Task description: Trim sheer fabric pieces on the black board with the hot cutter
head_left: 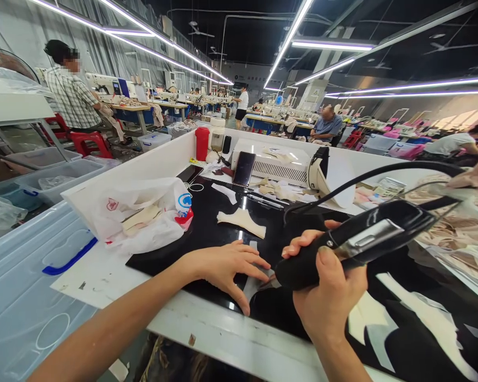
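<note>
My right hand (pixel 326 286) is closed around a black hand-held tool (pixel 358 241) with a metal plate on its side and a black cable (pixel 366 178) arching back over the table. The tool's blunt front end rests on a black glossy work surface (pixel 207 225). My left hand (pixel 229 265) lies open and flat just left of that end, its fingers pressing a small pale strip of fabric (pixel 253 281). A cream cut fabric piece (pixel 242 220) lies farther back on the black surface.
A white plastic bag (pixel 143 212) holding pale pieces sits at the left. A red cup (pixel 202 143), a dark phone (pixel 244 168) and a white machine (pixel 279 162) stand behind. More pale pieces (pixel 422 313) lie right. Other people sit at distant sewing tables.
</note>
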{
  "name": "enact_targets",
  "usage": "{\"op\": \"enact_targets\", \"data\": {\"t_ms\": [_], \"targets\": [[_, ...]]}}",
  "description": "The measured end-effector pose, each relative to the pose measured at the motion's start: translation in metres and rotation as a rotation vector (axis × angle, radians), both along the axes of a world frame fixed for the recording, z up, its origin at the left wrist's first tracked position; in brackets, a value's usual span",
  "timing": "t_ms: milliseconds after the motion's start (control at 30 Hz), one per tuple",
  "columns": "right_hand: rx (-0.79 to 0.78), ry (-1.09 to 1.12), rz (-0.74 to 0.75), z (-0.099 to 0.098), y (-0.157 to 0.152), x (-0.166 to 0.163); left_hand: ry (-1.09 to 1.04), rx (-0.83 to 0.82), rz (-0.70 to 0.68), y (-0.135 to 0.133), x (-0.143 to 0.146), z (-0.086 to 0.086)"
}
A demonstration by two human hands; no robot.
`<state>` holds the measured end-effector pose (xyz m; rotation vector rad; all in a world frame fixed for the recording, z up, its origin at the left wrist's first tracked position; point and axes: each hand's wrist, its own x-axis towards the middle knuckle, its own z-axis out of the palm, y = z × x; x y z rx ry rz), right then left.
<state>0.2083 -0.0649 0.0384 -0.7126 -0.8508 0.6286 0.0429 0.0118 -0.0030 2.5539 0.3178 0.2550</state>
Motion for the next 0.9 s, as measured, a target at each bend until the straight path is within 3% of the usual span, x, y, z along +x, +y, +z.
{"op": "enact_targets", "data": {"t_ms": [900], "targets": [[-0.065,0.015,0.117,-0.005,-0.014,-0.012,0.002,-0.014,-0.005,0.000,0.000,-0.001]]}}
